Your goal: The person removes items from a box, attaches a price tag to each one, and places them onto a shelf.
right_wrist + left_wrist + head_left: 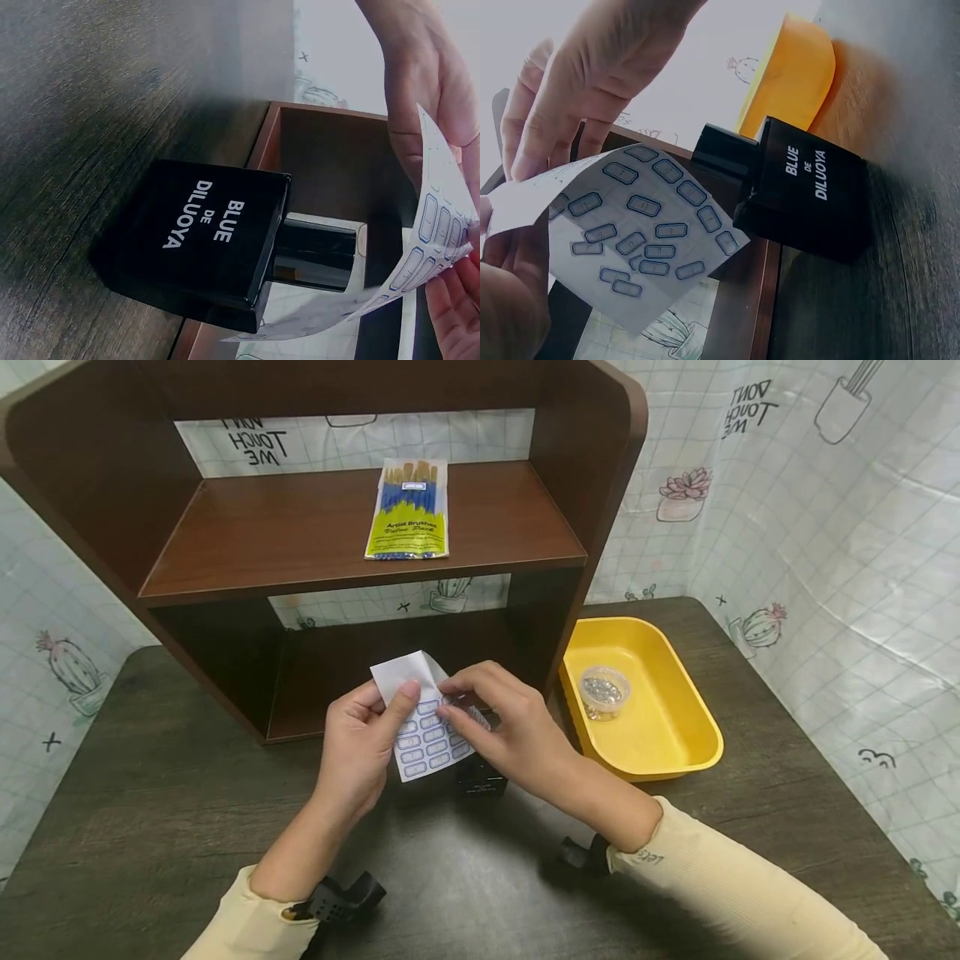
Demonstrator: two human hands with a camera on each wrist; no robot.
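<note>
Both hands meet just above the dark table (150,827): left hand (360,752) pinches the sticker sheet (423,735) with thumb curled over its top, while right hand (510,727) nips at a label on the sheet's upper right edge. Beneath the sheet stands a black perfume bottle (480,777), upright. Yellow tray (675,727) sits just right, brush pack (408,510) on the shelf (262,543).

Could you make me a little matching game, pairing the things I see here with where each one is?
Things:
1. pack of artist brushes
2. sticker sheet
3. small clear cup
4. black perfume bottle

Places:
A. in the yellow tray
B. on the table below the hands
C. on the shelf
D. held in both hands

Pairs: 1-C, 2-D, 3-A, 4-B
</note>
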